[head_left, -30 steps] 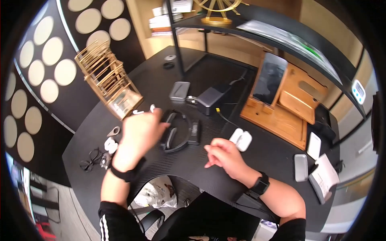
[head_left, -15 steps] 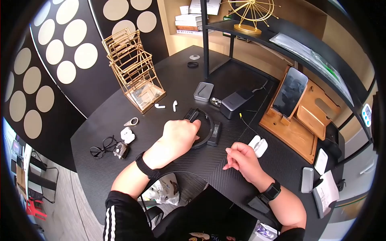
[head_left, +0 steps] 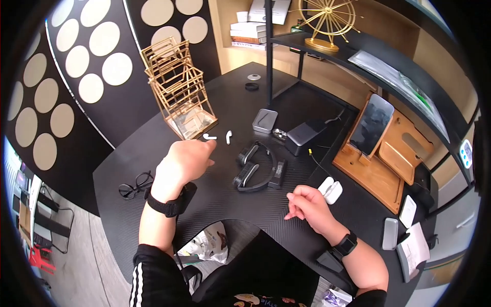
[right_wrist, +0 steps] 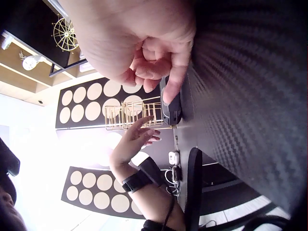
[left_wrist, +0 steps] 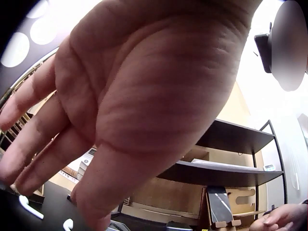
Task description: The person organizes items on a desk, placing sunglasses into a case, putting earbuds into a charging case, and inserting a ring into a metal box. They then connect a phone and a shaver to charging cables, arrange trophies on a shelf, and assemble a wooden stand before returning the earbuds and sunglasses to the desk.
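My left hand (head_left: 184, 166) hovers over the left part of the desk, its fingers stretched out and pointing down beneath a bare palm (left_wrist: 159, 86). Just beyond its fingertips lie two white earbuds, one earbud (head_left: 209, 136) by a brass frame's base and the other earbud (head_left: 228, 137) to its right. A black headset (head_left: 247, 175) with a curved band rests to the right of this hand. My right hand (head_left: 310, 207) stays low at the desk's front edge, fingers loosely curled around nothing. Next to it sits an opened white earbud case (head_left: 333, 192).
A tall brass-coloured wire frame (head_left: 176, 84) stands at the back left. Glasses (head_left: 135, 187) lie left of my left wrist. A grey box (head_left: 307, 135) and small metal tin (head_left: 265, 121) sit farther back. A wooden stand (head_left: 371, 176) holds a phone (head_left: 372, 123) under a black shelf.
My left hand was over the headset's left side half a second ago and is now to the left, apart from it, with the headset uncovered. My right hand stays in place.
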Demonstrator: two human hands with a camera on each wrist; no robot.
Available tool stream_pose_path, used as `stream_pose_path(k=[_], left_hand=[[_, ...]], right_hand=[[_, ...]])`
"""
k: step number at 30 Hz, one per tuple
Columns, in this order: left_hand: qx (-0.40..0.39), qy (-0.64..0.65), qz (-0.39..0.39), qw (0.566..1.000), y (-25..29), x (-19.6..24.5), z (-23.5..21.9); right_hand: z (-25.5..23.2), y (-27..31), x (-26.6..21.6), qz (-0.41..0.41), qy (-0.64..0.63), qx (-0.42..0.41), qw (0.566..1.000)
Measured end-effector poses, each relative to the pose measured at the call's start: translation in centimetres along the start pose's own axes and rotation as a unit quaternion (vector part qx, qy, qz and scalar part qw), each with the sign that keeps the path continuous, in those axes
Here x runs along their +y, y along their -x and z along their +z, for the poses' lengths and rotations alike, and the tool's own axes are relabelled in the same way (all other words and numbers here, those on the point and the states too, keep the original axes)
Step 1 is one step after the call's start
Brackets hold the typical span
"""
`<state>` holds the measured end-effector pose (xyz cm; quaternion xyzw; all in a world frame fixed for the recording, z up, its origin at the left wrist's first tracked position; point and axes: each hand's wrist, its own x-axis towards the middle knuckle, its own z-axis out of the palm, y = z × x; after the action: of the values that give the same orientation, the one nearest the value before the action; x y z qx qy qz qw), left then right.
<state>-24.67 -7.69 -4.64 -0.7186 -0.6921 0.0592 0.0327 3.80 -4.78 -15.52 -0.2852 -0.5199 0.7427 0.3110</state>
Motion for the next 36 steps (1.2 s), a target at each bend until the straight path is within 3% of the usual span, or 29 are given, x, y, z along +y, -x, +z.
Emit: stream_pose_path(k=[2, 8, 17, 20, 24, 27, 29, 33, 36], left_hand=[[0.008, -0.005, -0.004, 1.0, -0.2, 0.8, 0.4], [-0.026, 0.065, 0.131, 0.989, -0.1, 3.4, 0.6], [0.026, -0.004, 0.127, 0.992, 0.9, 5.6, 0.5], [0.05, 0.019, 0.175, 0.983, 1.4, 6.6, 0.1], [0.006, 0.006, 0.181, 0.984, 2.6, 8.5, -0.8], [0.015, -0.003, 0.212, 0.977, 2.7, 8.9, -0.6], [0.051, -0.001, 0.189, 0.981, 2.5, 8.8, -0.3], [0.036, -0.029, 0.144, 0.988, 2.6, 9.2, -0.1], [0.068, -0.055, 0.174, 0.981, 2.7, 10.1, -0.2]], right_hand=[[0.0, 0.0, 0.1, -0.005, -0.002, -0.004, 1.0], [0.1, -0.1, 0.1, -0.004, 0.0, -0.026, 1.0], [0.4, -0.2, 0.3, -0.028, 0.035, -0.047, 0.998], [0.4, -0.5, 1.2, -0.052, 0.039, -0.039, 0.997], [0.5, -0.7, 1.3, -0.062, 0.054, -0.029, 0.996], [0.5, -0.7, 1.5, -0.078, 0.044, -0.024, 0.996], [0.5, -0.9, 1.9, -0.09, 0.031, -0.015, 0.995], [0.6, -1.1, 1.9, -0.112, 0.051, -0.016, 0.992], [0.6, -0.7, 1.6, -0.118, 0.05, -0.012, 0.992]])
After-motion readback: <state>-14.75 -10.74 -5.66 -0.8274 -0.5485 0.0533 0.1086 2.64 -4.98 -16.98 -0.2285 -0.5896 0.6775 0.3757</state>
